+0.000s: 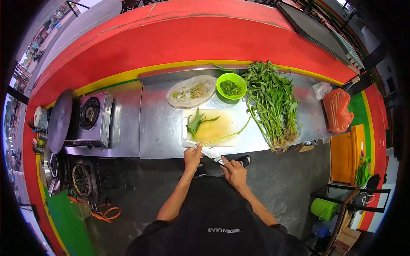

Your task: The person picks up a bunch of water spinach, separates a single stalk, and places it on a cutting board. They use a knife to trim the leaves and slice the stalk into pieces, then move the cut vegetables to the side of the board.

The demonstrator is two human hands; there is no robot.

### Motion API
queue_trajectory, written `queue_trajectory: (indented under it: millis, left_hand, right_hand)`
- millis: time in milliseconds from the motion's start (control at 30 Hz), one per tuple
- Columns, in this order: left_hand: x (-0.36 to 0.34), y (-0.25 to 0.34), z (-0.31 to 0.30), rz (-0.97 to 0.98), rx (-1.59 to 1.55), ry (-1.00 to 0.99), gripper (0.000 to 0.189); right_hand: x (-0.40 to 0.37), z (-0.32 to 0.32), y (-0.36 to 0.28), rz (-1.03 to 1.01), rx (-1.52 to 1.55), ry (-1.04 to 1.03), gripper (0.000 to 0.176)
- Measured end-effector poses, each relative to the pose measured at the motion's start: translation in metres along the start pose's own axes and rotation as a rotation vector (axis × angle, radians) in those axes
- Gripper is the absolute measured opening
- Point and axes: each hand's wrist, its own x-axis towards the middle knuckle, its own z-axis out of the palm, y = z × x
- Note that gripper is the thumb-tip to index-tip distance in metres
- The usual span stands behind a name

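My right hand (pixel 234 172) is wrapped round the handle of a kitchen knife (pixel 212 155), its blade slanting up and left over the front edge of the cutting board (pixel 231 120). At the blade's tip end, my left hand (pixel 193 157) is closed, pinching the end of a long green stem (pixel 225 137). That stem runs right across the board toward a big bunch of rooted leafy greens, seemingly water spinach (pixel 271 100). Cut leaves (pixel 195 123) lie on the board's left half. Behind it, a lime-green bowl (pixel 221 92) holds chopped greens (pixel 230 87).
Left of the bowl lies a clear plastic bag (pixel 177 101) with plant scraps. A gas stove (pixel 102 128) and large dark round lid (pixel 60 121) stand at the left. An orange-red bag (pixel 337 111) sits at the counter's right end. A red wall (pixel 179 42) backs the steel counter (pixel 160 141).
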Motion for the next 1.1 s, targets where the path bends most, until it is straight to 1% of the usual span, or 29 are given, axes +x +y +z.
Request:
queue_trajectory:
  millis: [133, 400, 500, 567, 600, 633, 667, 700, 733, 800, 867, 900, 933, 967, 1000, 1033, 1067, 1100]
  left_hand:
    - [0.000, -0.006, -0.001, 0.002, 0.047, 0.015, 0.052]
    - [0.004, -0.008, 0.001, 0.035, -0.001, 0.007, 0.052]
    - [0.002, -0.007, 0.003, 0.044, -0.024, 0.020, 0.049]
    - [0.001, -0.005, 0.001, 0.028, -0.047, -0.006, 0.047]
    - [0.000, -0.003, -0.001, 0.013, -0.069, -0.035, 0.045]
    - [0.000, -0.002, -0.004, -0.043, -0.038, -0.065, 0.042]
    - [0.000, 0.000, -0.006, -0.045, -0.037, -0.069, 0.042]
    - [0.000, 0.002, -0.007, -0.064, -0.037, -0.128, 0.041]
    - [0.000, 0.003, -0.009, -0.082, -0.037, -0.187, 0.040]
    - [0.003, 0.007, -0.012, -0.076, 0.022, -0.221, 0.038]
    - [0.004, 0.009, -0.016, -0.143, -0.088, -0.232, 0.038]
    - [0.003, 0.016, -0.019, -0.209, -0.090, -0.257, 0.037]
    - [0.003, 0.021, -0.020, -0.210, -0.091, -0.255, 0.037]
    - [0.001, 0.027, -0.021, -0.250, -0.062, -0.267, 0.035]
    - [0.002, 0.026, -0.021, -0.289, -0.032, -0.280, 0.033]
    - [0.002, 0.023, -0.020, -0.249, -0.081, -0.260, 0.036]
    - [0.001, 0.021, -0.019, -0.249, -0.080, -0.259, 0.036]
    - [0.000, 0.022, -0.016, -0.253, -0.040, -0.214, 0.037]
  right_hand:
    - [-0.003, 0.002, -0.001, 0.041, 0.010, -0.016, 0.048]
    - [-0.004, 0.003, 0.000, 0.049, -0.028, 0.007, 0.047]
    - [-0.003, -0.002, -0.003, 0.087, -0.038, -0.045, 0.044]
    - [0.003, -0.006, -0.003, 0.181, 0.104, -0.142, 0.037]
    - [0.006, -0.008, 0.001, 0.178, 0.104, -0.142, 0.037]
    - [0.009, -0.011, 0.007, 0.143, 0.154, -0.236, 0.034]
    - [0.010, -0.013, 0.012, 0.112, 0.203, -0.328, 0.033]
    - [0.014, -0.017, 0.010, 0.114, 0.238, -0.387, 0.033]
    - [0.015, -0.017, 0.010, 0.122, 0.237, -0.384, 0.033]
    - [0.018, -0.014, 0.009, 0.128, 0.198, -0.495, 0.033]
    - [0.018, -0.012, 0.006, 0.122, 0.214, -0.465, 0.031]
    - [0.020, -0.014, 0.003, 0.105, 0.193, -0.460, 0.030]
    - [0.021, -0.016, 0.001, 0.089, 0.172, -0.455, 0.029]
    - [0.018, -0.011, 0.004, 0.064, 0.179, -0.411, 0.027]
    - [0.019, -0.011, 0.003, 0.064, 0.180, -0.412, 0.027]
    - [0.020, -0.013, 0.002, 0.051, 0.174, -0.406, 0.026]
    - [0.020, -0.013, 0.001, 0.039, 0.167, -0.401, 0.025]
    - [0.019, -0.012, 0.001, 0.040, 0.168, -0.401, 0.025]
